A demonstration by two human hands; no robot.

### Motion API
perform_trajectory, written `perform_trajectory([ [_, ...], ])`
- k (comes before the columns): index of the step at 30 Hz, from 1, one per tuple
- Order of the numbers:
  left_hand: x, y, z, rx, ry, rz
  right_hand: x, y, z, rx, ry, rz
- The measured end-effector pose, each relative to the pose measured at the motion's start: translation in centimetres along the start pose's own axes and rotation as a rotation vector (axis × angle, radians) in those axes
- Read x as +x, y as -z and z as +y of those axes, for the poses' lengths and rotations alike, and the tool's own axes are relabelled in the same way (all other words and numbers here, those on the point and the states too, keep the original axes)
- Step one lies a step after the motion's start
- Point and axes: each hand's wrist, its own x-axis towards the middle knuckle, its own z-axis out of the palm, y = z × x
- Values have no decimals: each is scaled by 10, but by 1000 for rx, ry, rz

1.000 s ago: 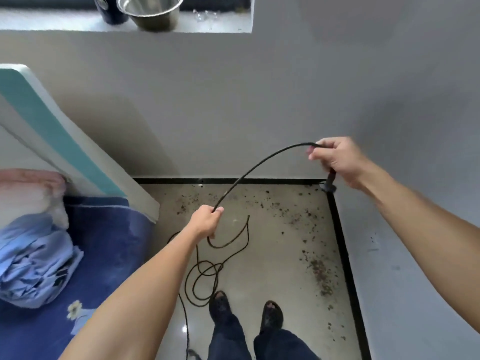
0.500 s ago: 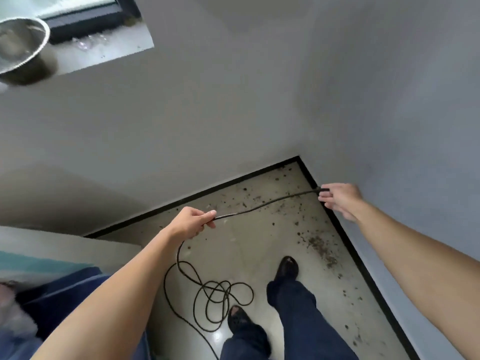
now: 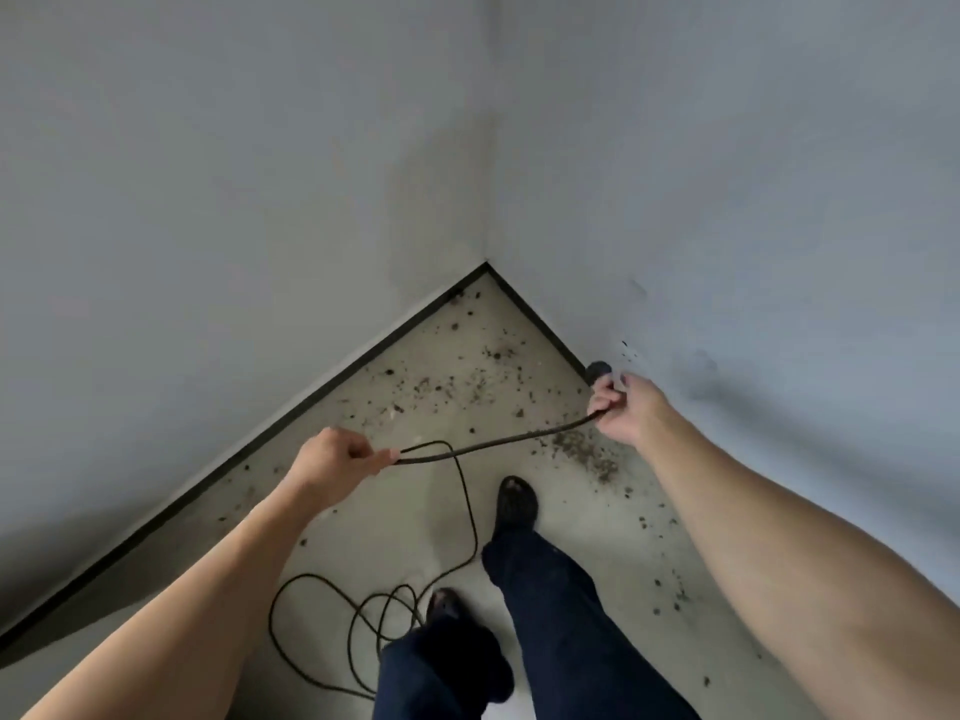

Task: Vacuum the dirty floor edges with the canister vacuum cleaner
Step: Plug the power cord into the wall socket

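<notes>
The canister vacuum itself is nowhere in sight. What is in hand is a black cord (image 3: 493, 445), presumably its power lead, stretched in a shallow sag between the two hands above the floor (image 3: 415, 517). The right hand (image 3: 626, 413) has its fingers curled round the cord just behind the plug (image 3: 597, 370), which pokes out of the fist close to the right-hand wall (image 3: 753, 200), low down near the black skirting line (image 3: 540, 319). The left hand (image 3: 332, 459) pinches the cord further back, and from there it drops to loose loops (image 3: 363, 631) by the person's shoes (image 3: 514, 504).

Dirt (image 3: 587, 454) lies scattered toward the floor's far corner and thickest along its right edge, all untouched.

This looks like the setting-up step: getting the lead to a socket. No socket shows, so the next move calls for finding one, pushing the plug in squarely, and keeping the loops clear of the feet.
</notes>
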Motion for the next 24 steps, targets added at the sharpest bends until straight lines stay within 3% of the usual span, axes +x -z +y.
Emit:
perform_trajectory([
  [10,113,-118,-7,-41,-11,-47,127,53,-27,-11,27,56],
  [13,144,-147,-19,42,2,-38,171,58,-39,-201,14,53],
  [17,175,-181,-39,15,66,-13,231,55,-48,-458,39,191],
  [24,207,-236,-39,-100,99,-124,292,49,-50,-244,207,274],
])
